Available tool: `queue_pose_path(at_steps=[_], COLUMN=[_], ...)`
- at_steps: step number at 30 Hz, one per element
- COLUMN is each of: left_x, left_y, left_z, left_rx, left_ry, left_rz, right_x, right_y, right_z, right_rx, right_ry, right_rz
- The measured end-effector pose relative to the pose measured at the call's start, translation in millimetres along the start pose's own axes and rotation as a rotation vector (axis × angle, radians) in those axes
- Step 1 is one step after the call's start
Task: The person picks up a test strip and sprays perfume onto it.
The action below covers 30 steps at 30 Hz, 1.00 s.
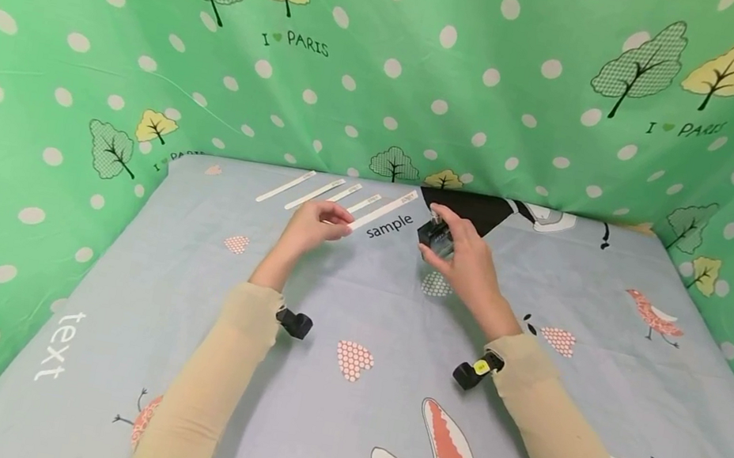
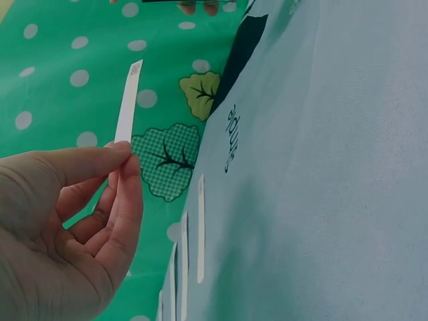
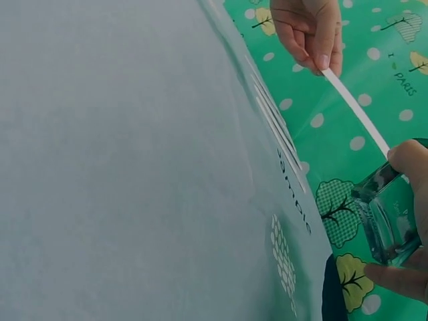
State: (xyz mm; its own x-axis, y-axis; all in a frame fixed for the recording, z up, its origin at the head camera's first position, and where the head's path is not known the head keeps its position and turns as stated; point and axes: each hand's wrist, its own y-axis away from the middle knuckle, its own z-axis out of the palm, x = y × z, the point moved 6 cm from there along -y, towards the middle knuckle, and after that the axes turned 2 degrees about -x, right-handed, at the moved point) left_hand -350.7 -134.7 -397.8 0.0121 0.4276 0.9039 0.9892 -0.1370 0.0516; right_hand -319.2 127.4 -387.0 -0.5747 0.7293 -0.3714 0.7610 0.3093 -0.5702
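My left hand (image 1: pixel 318 228) pinches a white paper test strip (image 2: pixel 127 107) near its lower end, between thumb and fingers. The strip is held up off the cloth and points toward the bottle; small print marks its far end. My right hand (image 1: pixel 470 261) grips a clear glass perfume bottle (image 3: pixel 388 217) with a dark base, tilted in the air. The index finger lies at the bottle's sprayer top, and the thumb is on its lower side. Fingers hide part of the bottle in the right wrist view. Whether any spray comes out cannot be seen.
Several more white strips (image 1: pixel 285 186) lie side by side at the table's back edge, left of the printed word "sample" (image 1: pixel 390 225). A grey-blue patterned cloth (image 1: pixel 343 289) covers the table. Green dotted curtains (image 1: pixel 368 37) hang behind and at both sides.
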Motion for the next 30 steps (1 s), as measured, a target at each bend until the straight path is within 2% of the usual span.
queue_pose_path(at_steps=[15,30], left_x=[-2.0,-3.6], left_y=[-2.1,-5.8], left_z=[2.5,-7.3], left_rx=[-0.021,0.012], left_ry=[0.005,-0.016], left_rz=[-0.001,-0.026], right_x=[0.7,-0.2], right_y=[2.5,4.7], right_z=[2.4,-7.1], right_rx=[0.014,0.022], right_ry=[-0.009,-0.035], right_rz=[0.045,0.059])
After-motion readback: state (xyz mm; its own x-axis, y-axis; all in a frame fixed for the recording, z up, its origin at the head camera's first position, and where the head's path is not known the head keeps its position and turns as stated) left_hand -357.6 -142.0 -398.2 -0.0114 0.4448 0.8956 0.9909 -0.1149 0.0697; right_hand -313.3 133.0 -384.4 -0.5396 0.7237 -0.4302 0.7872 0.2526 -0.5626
